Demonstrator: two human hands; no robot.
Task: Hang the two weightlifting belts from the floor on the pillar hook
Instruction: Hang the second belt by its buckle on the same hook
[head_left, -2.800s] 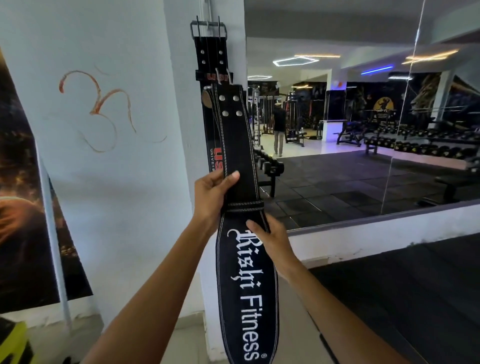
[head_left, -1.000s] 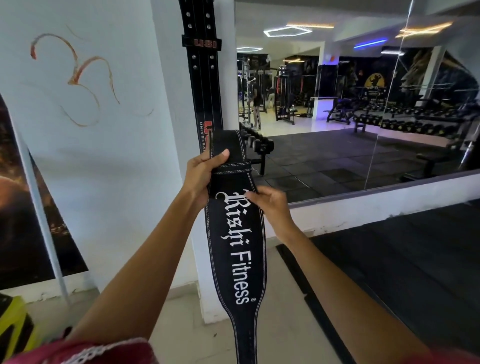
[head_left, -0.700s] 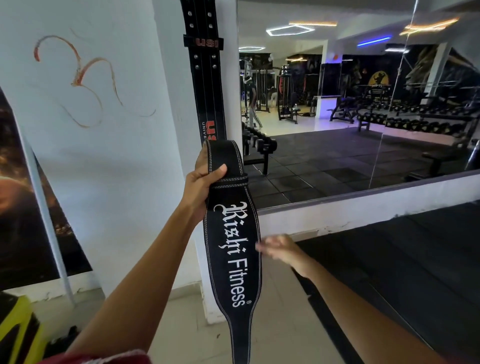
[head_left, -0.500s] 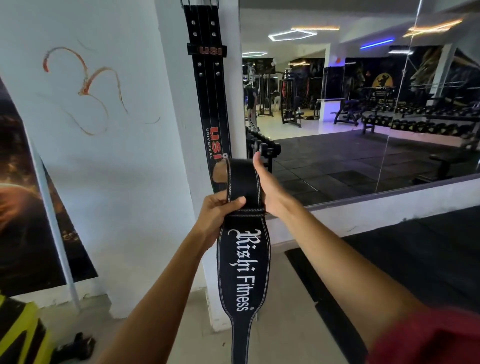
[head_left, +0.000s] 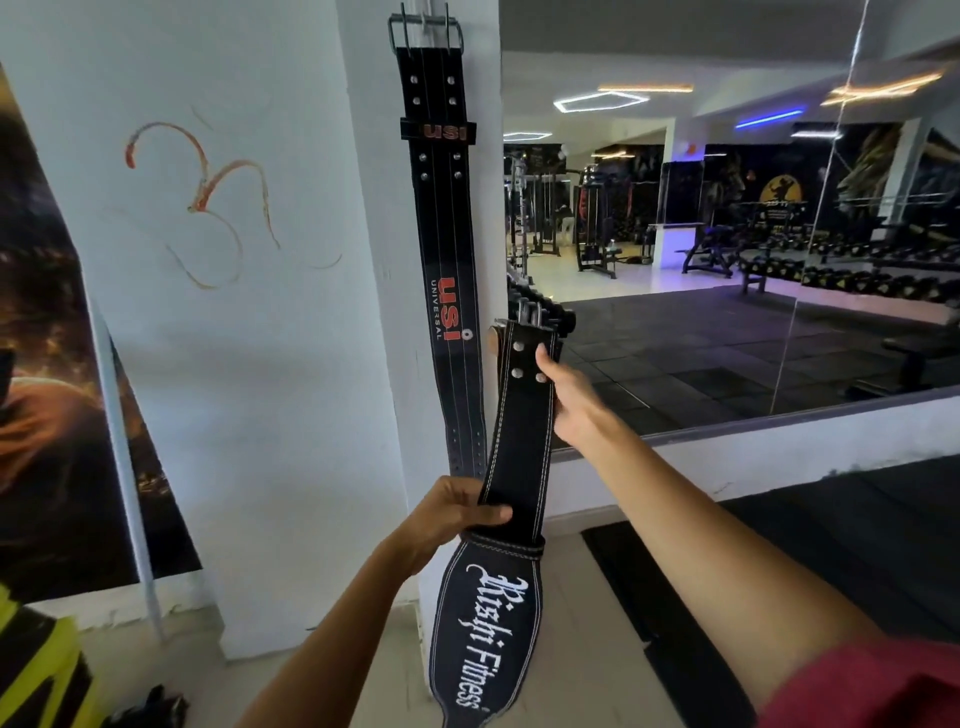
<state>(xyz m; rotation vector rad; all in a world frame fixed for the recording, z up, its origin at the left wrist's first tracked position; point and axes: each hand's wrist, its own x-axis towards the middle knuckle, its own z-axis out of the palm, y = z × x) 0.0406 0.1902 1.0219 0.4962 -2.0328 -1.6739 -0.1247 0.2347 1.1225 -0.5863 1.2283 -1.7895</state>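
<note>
A black USI belt (head_left: 447, 270) hangs by its metal buckle from the hook (head_left: 425, 23) at the top of the white pillar (head_left: 374, 312). I hold a second black belt (head_left: 511, 519), lettered "Rishi Fitness", upright in front of the pillar, below and right of the hanging one. My left hand (head_left: 452, 514) grips it at the narrow part above the lettering. My right hand (head_left: 569, 397) holds its strap just below the rivets and buckle end (head_left: 530, 325). The wide lettered part hangs down toward the floor.
A large wall mirror (head_left: 727, 260) to the right of the pillar reflects the gym, with dumbbell racks and machines. A dark poster (head_left: 57, 415) leans on the wall at left. Black rubber mats (head_left: 857, 545) cover the floor at right; a yellow-black object (head_left: 31, 670) sits bottom left.
The second belt came down from near the hook. My right hand let go, swung away, then took the strap again higher up near the buckle, and the strap now stands unfolded upward.
</note>
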